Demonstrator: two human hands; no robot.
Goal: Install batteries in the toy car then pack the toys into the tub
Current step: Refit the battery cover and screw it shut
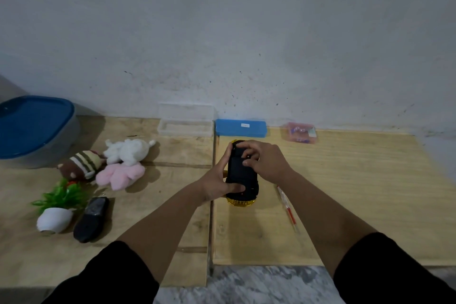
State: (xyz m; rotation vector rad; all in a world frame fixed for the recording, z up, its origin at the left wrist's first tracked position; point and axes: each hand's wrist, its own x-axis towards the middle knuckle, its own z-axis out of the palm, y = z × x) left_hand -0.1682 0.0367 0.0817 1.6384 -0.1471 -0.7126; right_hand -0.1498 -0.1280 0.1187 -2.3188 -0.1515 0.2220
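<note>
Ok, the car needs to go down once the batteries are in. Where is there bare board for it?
Free: the right-hand board, between the pink box at the wall and the screwdriver. Also the near left board below the black remote. Crowded: the left side, where the plush toys, toy plant and tub cluster.

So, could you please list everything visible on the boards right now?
tub: 1, grey with blue lid, far left
plush toys: 3, white, pink, brown striped, beside tub
plant pot: 1, white, green leaves, tipped, left
remote: 1, black, beside pot
clear case: 1, open, by wall
blue case: 1, by wall
pink box: 1, by wall
screwdriver: 1, red and clear, right of car
toy car: 1, yellow, upside down
left hand: grips car
right hand: fingers on underside
</note>
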